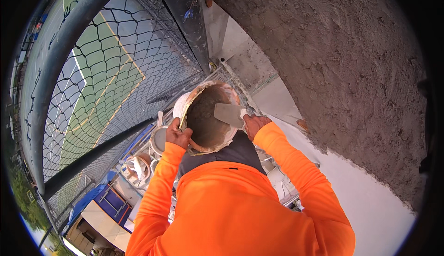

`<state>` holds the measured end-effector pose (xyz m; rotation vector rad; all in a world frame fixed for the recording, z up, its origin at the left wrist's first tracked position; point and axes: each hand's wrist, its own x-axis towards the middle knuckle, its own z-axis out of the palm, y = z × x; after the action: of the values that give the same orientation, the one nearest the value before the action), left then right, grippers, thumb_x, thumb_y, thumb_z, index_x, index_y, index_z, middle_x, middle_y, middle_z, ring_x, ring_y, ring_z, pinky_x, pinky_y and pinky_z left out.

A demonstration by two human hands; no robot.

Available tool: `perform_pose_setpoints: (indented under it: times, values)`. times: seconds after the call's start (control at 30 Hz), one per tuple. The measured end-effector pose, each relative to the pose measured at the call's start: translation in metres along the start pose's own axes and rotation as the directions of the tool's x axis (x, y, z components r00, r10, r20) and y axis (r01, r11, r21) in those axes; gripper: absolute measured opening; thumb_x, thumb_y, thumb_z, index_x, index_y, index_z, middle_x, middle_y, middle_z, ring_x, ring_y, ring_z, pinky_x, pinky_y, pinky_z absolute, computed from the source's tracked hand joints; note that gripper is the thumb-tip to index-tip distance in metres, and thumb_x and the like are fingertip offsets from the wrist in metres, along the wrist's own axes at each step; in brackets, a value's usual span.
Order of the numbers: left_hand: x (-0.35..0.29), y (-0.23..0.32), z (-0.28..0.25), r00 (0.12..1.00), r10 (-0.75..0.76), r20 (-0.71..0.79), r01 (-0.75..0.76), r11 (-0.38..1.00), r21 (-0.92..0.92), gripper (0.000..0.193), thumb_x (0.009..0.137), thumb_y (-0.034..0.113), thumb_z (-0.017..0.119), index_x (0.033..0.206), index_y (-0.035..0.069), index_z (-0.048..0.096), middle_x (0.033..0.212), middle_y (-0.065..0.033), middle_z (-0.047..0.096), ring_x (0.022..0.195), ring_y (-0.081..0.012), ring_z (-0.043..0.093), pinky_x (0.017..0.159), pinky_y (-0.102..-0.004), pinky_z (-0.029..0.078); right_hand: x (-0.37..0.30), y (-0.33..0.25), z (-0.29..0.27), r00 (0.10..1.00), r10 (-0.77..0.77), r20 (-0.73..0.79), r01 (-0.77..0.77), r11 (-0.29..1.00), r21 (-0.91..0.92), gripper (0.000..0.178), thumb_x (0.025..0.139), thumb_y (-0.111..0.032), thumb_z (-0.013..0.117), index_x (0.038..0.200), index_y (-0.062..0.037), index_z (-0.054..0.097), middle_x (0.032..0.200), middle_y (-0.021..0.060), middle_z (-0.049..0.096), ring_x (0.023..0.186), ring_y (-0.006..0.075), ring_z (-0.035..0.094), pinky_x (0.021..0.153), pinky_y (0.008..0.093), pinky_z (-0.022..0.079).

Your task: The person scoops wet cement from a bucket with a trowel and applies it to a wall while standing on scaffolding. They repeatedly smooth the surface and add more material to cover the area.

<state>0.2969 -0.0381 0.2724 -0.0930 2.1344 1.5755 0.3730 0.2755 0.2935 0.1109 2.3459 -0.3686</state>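
A mortar-crusted bucket [226, 89] is tilted in front of me, its mouth facing up toward me. Grey wet mortar [203, 117] coats its inside. My left hand [179, 134] grips the bucket's rim on the left side, thumb over the edge. In my right hand [255, 124] is a trowel [228, 114], its flat grey blade reaching over the right rim into the bucket's mouth. The trowel's handle is mostly hidden by my fingers.
Rough grey mortar covers the wall [333, 61] on the right, above a smooth white surface [360, 191]. Chain-link fencing [115, 57] with a thick metal post runs along the left, a sports court behind it. Below stand another bucket [138, 167] and scaffold pipes.
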Motion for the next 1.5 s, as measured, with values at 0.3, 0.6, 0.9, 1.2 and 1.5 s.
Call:
perform_pose_setpoints:
  times: [0.3,0.6,0.9,1.2,1.5]
  values:
    - [-0.020,0.059,0.007,0.975,0.143,0.168,-0.129,0.988,-0.090,0.019,0.076,0.001,0.064,0.079,0.003,0.045,0.076,0.0027,0.043,0.077,-0.0080,0.039,0.065,-0.0271,0.039,0.001,-0.090,0.030,0.958,-0.011,-0.286,0.127,0.911,0.392,0.028,0.098,-0.028,0.056,0.110,-0.0029,0.054,0.094,0.0268,0.069,0.090,0.0502,0.065,0.081,0.0566,0.051]
    - [-0.009,0.027,-0.027,0.996,0.023,0.090,-0.010,0.990,-0.140,0.017,0.074,-0.002,0.065,0.081,0.004,0.051,0.076,0.0031,0.050,0.069,-0.0080,0.043,0.059,-0.0274,0.041,-0.034,-0.068,0.040,0.930,0.070,-0.360,0.064,0.936,0.347,0.026,0.096,-0.031,0.061,0.104,-0.0063,0.056,0.096,0.0200,0.069,0.092,0.0451,0.065,0.080,0.0546,0.051]
    - [-0.021,-0.019,-0.043,0.995,-0.088,-0.044,0.077,0.976,-0.203,0.017,0.074,-0.005,0.063,0.087,0.005,0.057,0.077,0.0012,0.058,0.062,-0.0088,0.052,0.055,-0.0274,0.044,-0.050,-0.064,-0.017,0.939,-0.181,-0.293,0.296,0.857,0.421,0.034,0.096,-0.035,0.062,0.116,-0.0078,0.058,0.099,0.0221,0.070,0.094,0.0467,0.066,0.082,0.0535,0.050]
    - [-0.028,-0.086,-0.027,0.960,-0.105,-0.258,0.089,0.993,-0.076,0.013,0.074,-0.001,0.060,0.078,0.007,0.050,0.069,0.0015,0.051,0.058,-0.0078,0.047,0.051,-0.0249,0.042,0.152,0.074,-0.059,0.906,-0.309,-0.290,0.413,0.796,0.441,0.032,0.092,-0.035,0.071,0.100,-0.0046,0.065,0.082,0.0158,0.067,0.076,0.0308,0.065,0.074,0.0412,0.051]
    - [-0.021,-0.092,0.009,0.917,-0.242,-0.317,0.212,0.969,-0.124,0.012,0.074,0.001,0.061,0.078,0.005,0.050,0.071,0.0026,0.051,0.064,-0.0075,0.046,0.056,-0.0255,0.041,0.090,0.141,-0.058,0.621,0.308,-0.720,0.506,0.544,0.670,0.026,0.102,-0.029,0.063,0.101,-0.0035,0.056,0.070,0.0005,0.057,0.058,0.0072,0.052,0.053,0.0273,0.044]
